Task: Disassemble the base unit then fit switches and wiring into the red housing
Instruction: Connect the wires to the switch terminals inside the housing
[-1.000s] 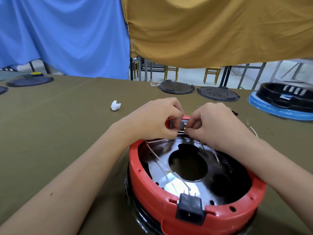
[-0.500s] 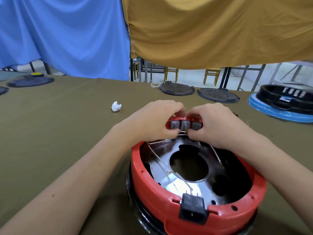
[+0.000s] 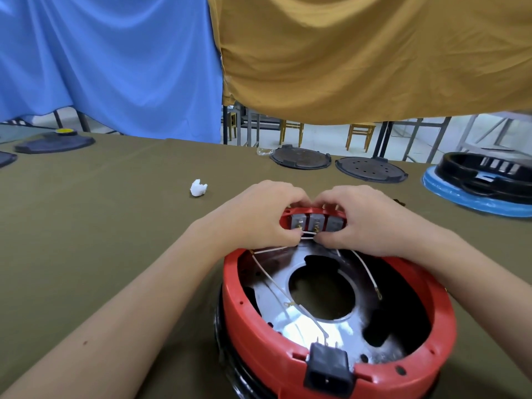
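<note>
We judge we are in the fitting step: three grey switches (image 3: 316, 225) sit side by side in the far wall of the red housing (image 3: 339, 335). Left hand (image 3: 264, 214) and right hand (image 3: 365, 217) curl over that far rim, fingertips pinching the white wires (image 3: 307, 235) just below the switches. Next move likely calls for pushing each terminal onto its tab, with a fine, steady pinch. The housing sits open side up on the olive table (image 3: 100, 226), a black power socket (image 3: 328, 367) in its near wall, loose leads trailing across the shiny plate inside.
</note>
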A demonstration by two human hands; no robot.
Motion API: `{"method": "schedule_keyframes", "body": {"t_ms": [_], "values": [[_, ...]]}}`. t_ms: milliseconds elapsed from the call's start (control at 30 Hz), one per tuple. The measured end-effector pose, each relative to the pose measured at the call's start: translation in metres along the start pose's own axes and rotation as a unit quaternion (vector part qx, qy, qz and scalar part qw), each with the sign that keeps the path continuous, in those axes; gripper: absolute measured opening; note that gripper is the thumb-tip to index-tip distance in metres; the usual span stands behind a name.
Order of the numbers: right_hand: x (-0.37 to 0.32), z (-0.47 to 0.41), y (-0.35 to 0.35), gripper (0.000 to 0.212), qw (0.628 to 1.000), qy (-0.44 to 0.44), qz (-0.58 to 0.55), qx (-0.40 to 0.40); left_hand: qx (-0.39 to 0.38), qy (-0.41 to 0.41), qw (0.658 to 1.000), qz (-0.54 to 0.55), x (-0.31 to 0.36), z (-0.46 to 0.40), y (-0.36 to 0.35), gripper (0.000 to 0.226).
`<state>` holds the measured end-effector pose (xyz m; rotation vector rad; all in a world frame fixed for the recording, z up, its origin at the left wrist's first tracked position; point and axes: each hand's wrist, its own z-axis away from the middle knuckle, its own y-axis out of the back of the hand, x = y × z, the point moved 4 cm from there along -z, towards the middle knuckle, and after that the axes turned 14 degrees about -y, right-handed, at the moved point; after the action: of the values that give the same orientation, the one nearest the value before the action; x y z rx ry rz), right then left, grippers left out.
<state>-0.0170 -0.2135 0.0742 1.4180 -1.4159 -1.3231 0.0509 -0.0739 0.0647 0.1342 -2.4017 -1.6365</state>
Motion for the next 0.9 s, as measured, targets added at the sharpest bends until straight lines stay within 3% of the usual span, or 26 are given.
{"method": "schedule_keyframes", "body": {"t_ms": [267, 367, 433, 600, 900], "values": [[0.012, 0.000, -0.002, 0.039, 0.999, 0.006, -0.049, 0.010, 0.008, 0.007, 1.000, 0.021, 0.002, 0.001, 0.003, 0.037], [0.017, 0.000, -0.005, 0.043, 0.995, -0.015, -0.094, -0.018, 0.014, 0.007, 0.997, 0.075, 0.005, 0.003, 0.004, 0.041], [0.019, -0.001, -0.006, 0.035, 0.985, -0.029, -0.162, -0.055, 0.014, -0.005, 0.995, 0.096, 0.007, 0.003, 0.005, 0.038], [0.019, 0.003, -0.001, 0.030, 0.943, -0.020, -0.319, -0.094, -0.021, -0.037, 0.999, 0.034, 0.005, 0.000, 0.004, 0.028], [0.015, 0.006, -0.002, 0.027, 0.950, -0.018, -0.296, -0.095, -0.092, -0.053, 0.992, -0.075, 0.008, -0.010, 0.000, 0.006]]}}
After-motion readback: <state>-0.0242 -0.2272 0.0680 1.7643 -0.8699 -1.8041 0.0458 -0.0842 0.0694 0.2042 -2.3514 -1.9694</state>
